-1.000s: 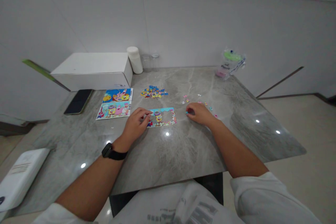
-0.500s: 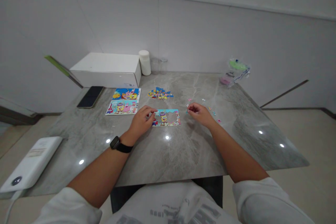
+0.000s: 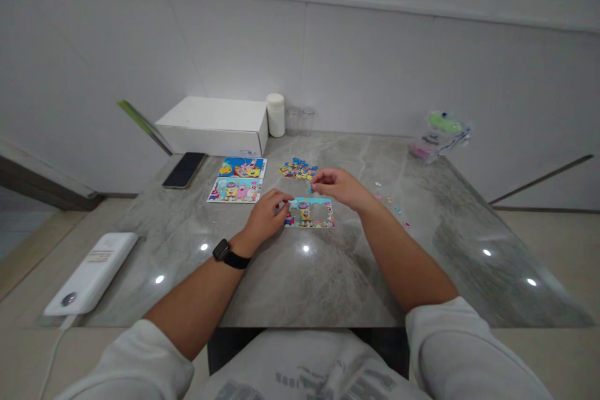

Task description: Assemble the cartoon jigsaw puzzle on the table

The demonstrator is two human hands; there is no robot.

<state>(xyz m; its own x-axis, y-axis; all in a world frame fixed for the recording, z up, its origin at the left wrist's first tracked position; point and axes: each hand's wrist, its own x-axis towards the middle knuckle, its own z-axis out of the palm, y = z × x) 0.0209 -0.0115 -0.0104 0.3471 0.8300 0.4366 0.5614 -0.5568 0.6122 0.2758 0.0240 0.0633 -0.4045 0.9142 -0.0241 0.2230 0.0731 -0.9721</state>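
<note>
A partly assembled jigsaw puzzle [image 3: 304, 215] with cartoon figures lies on the grey table, a bare gap right of its middle. At its left edge rests my left hand [image 3: 268, 215], open, fingers loosely bent and thumb apart, touching the puzzle. Above the puzzle's far edge, my right hand [image 3: 338, 187] pinches a small blue puzzle piece [image 3: 310, 189], mostly covered by the fingertips. Just beyond it is a pile of loose puzzle pieces [image 3: 298, 169]. Left of the puzzle lies a printed picture sheet [image 3: 237, 190] showing similar figures.
Several single pieces [image 3: 397, 209] are scattered to the right. A phone [image 3: 184, 170], a white box [image 3: 213, 125], a white bottle [image 3: 276, 115] and clear glasses [image 3: 300, 121] stand or lie farther back. A plastic bag [image 3: 439, 135] is at back right, a white corded device [image 3: 94, 272] at left.
My right hand has moved left with the puzzle piece, from the scattered pieces to above the puzzle's far edge. My left hand stays at the puzzle. The view has shifted slightly.
</note>
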